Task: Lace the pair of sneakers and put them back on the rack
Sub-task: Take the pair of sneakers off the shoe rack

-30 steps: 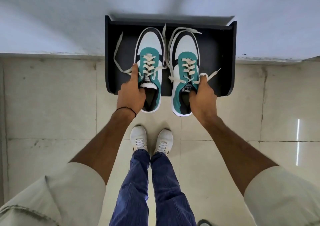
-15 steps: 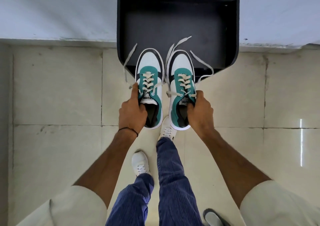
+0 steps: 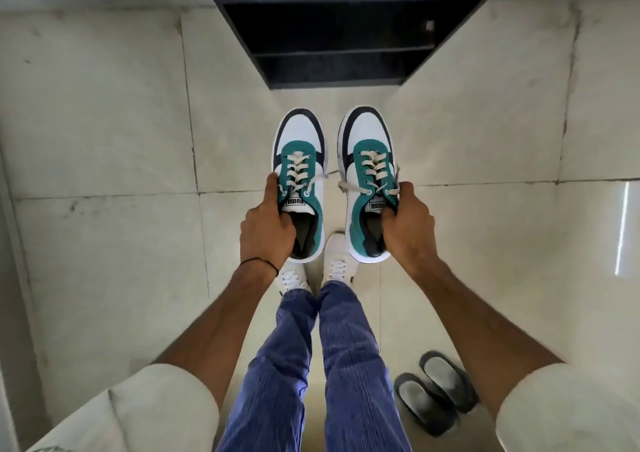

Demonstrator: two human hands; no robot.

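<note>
Pale tiled floor [image 3: 104, 112] w/ dark grout lines; black rack [image 3: 332, 36] stands at top centre against the wall, its shelves dark. We see both sneakers held in the air over the floor, short of the rack, toes pointing at it. Left hand [image 3: 266, 230] is closed on the left sneaker [image 3: 299, 160] at the collar, thumb along the outer side, fingers inside the opening. Right hand [image 3: 408, 230] is closed the same way on the right sneaker [image 3: 367, 160]. Both are teal/white/black w/ cream laces threaded; loose lace ends [image 3: 341, 183] hang btwn the two shoes. Thin black band [image 3: 259, 263] on left wrist. Below, blue trousers [image 3: 311, 365] and white worn shoes [image 3: 336, 261]. Pair of dark slippers [image 3: 433, 392] on floor at lower right.
</note>
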